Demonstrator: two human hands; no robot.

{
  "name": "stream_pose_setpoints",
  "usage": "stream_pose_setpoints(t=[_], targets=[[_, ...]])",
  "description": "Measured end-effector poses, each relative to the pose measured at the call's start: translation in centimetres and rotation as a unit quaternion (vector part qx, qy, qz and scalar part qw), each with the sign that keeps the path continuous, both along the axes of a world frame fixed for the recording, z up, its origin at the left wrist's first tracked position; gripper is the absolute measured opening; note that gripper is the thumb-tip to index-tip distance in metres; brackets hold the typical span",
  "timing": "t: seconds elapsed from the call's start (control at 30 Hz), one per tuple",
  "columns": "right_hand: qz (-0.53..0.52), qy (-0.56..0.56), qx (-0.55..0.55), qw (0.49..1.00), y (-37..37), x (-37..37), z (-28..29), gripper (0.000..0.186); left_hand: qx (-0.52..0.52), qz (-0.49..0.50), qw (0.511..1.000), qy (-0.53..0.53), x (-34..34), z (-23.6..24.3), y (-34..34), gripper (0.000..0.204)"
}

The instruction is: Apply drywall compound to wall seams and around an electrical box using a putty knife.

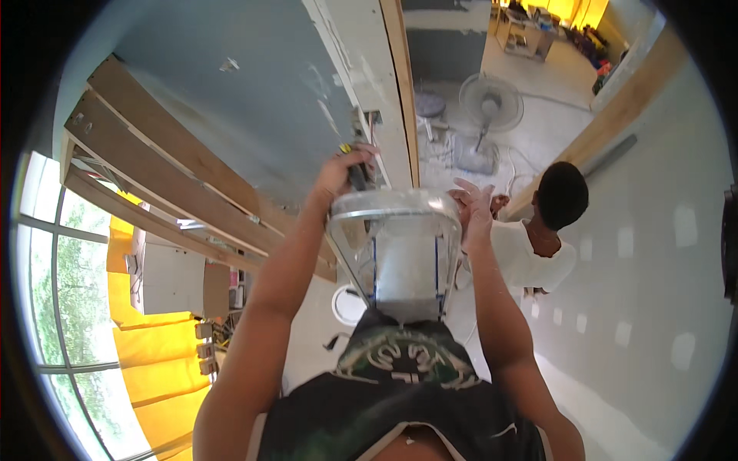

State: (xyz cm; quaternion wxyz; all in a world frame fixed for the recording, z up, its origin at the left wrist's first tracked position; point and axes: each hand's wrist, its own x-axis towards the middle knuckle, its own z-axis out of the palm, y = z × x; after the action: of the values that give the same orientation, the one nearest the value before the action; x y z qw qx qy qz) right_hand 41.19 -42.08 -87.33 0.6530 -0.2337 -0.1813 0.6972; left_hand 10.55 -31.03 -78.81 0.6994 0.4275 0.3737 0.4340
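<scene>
My left hand (347,170) is closed around a hand tool with a black and yellow handle (357,177); its working end is too unclear to name. It is up against the grey wall panel (254,100), beside a pale door-frame strip (369,69) with patches of compound. Just above the hand, a small cutout (373,117) shows in that strip. Between my arms rises a metal stepladder (396,203) with a rounded top rail. Beyond the rail's right end, my right hand (477,211) has its fingers apart, whitish with dust, and nothing shows in it.
A person in a white shirt (530,250) stands below on the right. A dusty fan (489,107) stands on the floor past the doorway's wooden post (400,100). Curved wooden boards (177,169) run along the left. A white round lid or bucket (350,306) lies below.
</scene>
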Motion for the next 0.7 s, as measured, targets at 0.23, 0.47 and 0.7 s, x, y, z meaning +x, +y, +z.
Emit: stream_pose_setpoints(t=[0.23,0.47,0.7], targets=[[0.333,-0.432,0.052,0.837,9.1,-3.7,8.4,0.05,-0.005,-0.097,0.995,-0.024,2.9,-0.5,1.5,0.021],[0.364,-0.277,0.004,0.889,12.2,-6.1,4.9,0.055,0.009,-0.057,0.998,-0.034,3.7,-1.3,2.2,0.022],[0.369,-0.316,0.074,0.871,15.2,-1.1,-1.4,0.042,0.186,-0.108,0.966,0.144,5.5,-3.3,4.2,0.036]])
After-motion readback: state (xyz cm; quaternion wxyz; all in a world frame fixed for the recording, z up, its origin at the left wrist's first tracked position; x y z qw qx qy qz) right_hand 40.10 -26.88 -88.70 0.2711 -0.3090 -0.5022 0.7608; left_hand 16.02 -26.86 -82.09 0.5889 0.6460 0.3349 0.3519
